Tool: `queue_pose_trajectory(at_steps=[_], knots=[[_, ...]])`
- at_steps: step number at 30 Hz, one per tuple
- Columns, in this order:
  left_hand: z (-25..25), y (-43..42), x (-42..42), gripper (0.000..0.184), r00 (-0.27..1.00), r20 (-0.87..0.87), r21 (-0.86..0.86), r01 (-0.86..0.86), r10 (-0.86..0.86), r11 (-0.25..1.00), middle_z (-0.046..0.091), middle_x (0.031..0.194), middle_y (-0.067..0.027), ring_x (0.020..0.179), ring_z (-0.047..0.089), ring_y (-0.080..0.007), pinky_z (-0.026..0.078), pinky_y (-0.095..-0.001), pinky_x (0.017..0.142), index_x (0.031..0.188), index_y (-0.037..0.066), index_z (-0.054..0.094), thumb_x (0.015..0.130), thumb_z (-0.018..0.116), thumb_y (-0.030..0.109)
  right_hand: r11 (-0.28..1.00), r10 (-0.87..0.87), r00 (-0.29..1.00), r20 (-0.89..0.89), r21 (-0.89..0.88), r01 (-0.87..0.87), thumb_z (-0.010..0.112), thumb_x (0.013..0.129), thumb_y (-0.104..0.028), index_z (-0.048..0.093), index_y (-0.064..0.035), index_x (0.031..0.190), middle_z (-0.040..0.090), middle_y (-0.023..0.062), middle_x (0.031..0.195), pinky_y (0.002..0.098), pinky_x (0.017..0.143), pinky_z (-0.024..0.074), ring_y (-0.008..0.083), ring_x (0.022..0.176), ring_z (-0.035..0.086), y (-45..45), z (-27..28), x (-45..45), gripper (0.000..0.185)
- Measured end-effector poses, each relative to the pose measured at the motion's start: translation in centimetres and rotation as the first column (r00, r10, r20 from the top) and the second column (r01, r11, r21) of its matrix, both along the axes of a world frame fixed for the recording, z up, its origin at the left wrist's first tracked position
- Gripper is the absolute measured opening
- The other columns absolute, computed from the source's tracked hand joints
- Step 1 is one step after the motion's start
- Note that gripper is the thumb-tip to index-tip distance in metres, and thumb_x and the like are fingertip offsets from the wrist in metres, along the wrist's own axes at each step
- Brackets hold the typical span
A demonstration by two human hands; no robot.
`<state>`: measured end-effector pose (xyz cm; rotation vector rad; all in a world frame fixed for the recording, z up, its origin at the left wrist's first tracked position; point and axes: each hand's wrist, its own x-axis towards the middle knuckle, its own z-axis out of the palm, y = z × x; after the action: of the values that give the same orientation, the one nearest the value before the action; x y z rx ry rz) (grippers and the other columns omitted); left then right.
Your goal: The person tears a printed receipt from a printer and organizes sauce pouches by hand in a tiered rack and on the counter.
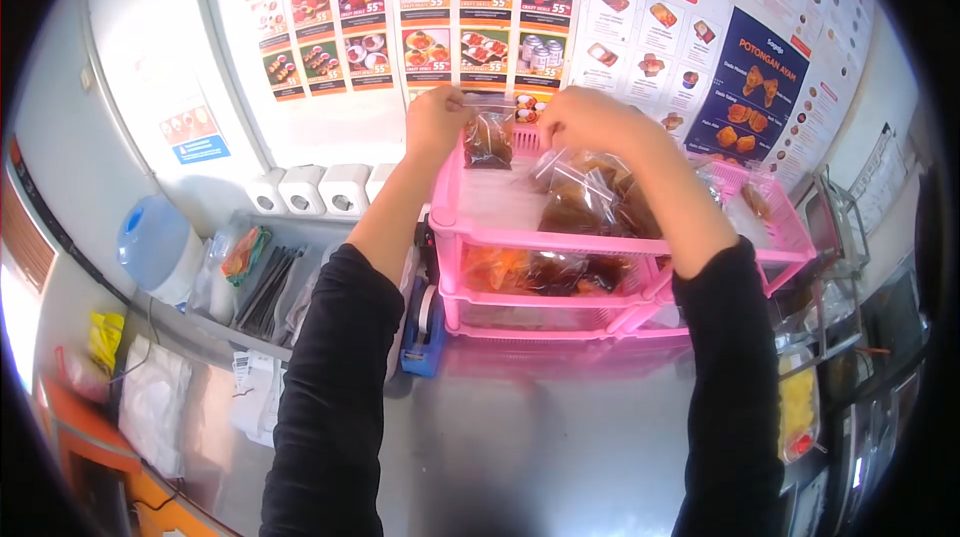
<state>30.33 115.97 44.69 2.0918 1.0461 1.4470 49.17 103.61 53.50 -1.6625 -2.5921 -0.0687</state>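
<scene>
My left hand (437, 124) is at the back left corner of the pink plastic rack (452, 237). Its fingers pinch the top edge of a small zip bag (489, 142) of dark brown sauce, which hangs upright. To the right, my right hand (590, 120) is above the rack's top tier with its fingers curled down; whatever is in them is hidden. Below it, more clear bags of brown sauce (582, 205) lie piled in the top tier. Orange and dark packets (500, 265) show in the tier beneath.
A blue tape dispenser (423, 332) stands left of the rack on the steel counter (540, 437). Further left are a grey divided bin (270, 282), white cups (345, 189) and a water jug (158, 245). Menu posters (485, 17) cover the wall behind. A metal frame (835, 227) stands at right.
</scene>
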Motion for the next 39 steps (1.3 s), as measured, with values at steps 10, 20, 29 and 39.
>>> queue_pose_trajectory(at_steps=[10, 20, 29, 39], knots=[[1.7, -0.8, -0.7, 0.019, 0.997, -0.055, -0.082, 0.041, -0.046, 0.996, 0.066, 0.071, -0.0073, 0.066, 0.063, -0.0183, 0.048, -0.0302, 0.064, 0.08, 0.003, 0.068, 0.07, 0.071, 0.019, 0.995, 0.088, 0.862, -0.499, 0.083, -0.054, 0.061, 0.077, -0.003, 0.065, -0.0014, 0.084, 0.065, 0.0048, 0.078, 0.0264, 0.057, 0.0488, 0.0114, 0.068, 0.059, 2.1, 2.4, -1.5, 0.008], [1.4, 0.1, -1.9, 0.025, 0.96, 0.105, -0.171, 0.275, -0.26, 0.946, 0.063, 0.075, -0.0054, 0.066, 0.058, -0.012, 0.047, -0.0257, 0.064, 0.093, -0.003, 0.062, 0.076, 0.067, 0.014, 0.959, 0.016, 0.755, -0.656, 0.223, 0.173, 0.058, 0.072, -0.001, 0.067, -0.005, 0.078, 0.066, 0.0105, 0.072, 0.0313, 0.062, 0.0486, 0.0204, 0.067, 0.064, 6.8, -3.1, -3.3, 0.012], [-0.6, 0.1, -1.8, 0.018, 0.994, -0.034, 0.044, 0.103, -0.102, 0.994, 0.066, 0.077, -0.0063, 0.07, 0.061, -0.0123, 0.049, -0.0265, 0.065, 0.087, 0.002, 0.066, 0.072, 0.067, 0.012, 0.91, -0.413, 0.904, 0.107, 0.1, 0.403, 0.066, 0.072, -0.026, 0.066, -0.0093, 0.069, 0.063, 0.0084, 0.068, 0.0354, 0.06, 0.0469, 0.0219, 0.065, 0.062, -5.8, 2.4, -3.6, 0.017], [0.1, -0.2, -1.3, 0.018, 0.998, -0.051, -0.004, 0.043, -0.043, 0.999, 0.067, 0.078, -0.0077, 0.071, 0.062, -0.0155, 0.049, -0.0278, 0.067, 0.087, 0.003, 0.067, 0.072, 0.066, 0.013, 0.977, 0.003, 0.97, -0.241, 0.207, 0.048, 0.068, 0.062, -0.016, 0.068, -0.0153, 0.066, 0.065, 0.0038, 0.07, 0.0347, 0.06, 0.0482, 0.0212, 0.067, 0.063, -2.6, 2.5, -3.8, 0.005]])
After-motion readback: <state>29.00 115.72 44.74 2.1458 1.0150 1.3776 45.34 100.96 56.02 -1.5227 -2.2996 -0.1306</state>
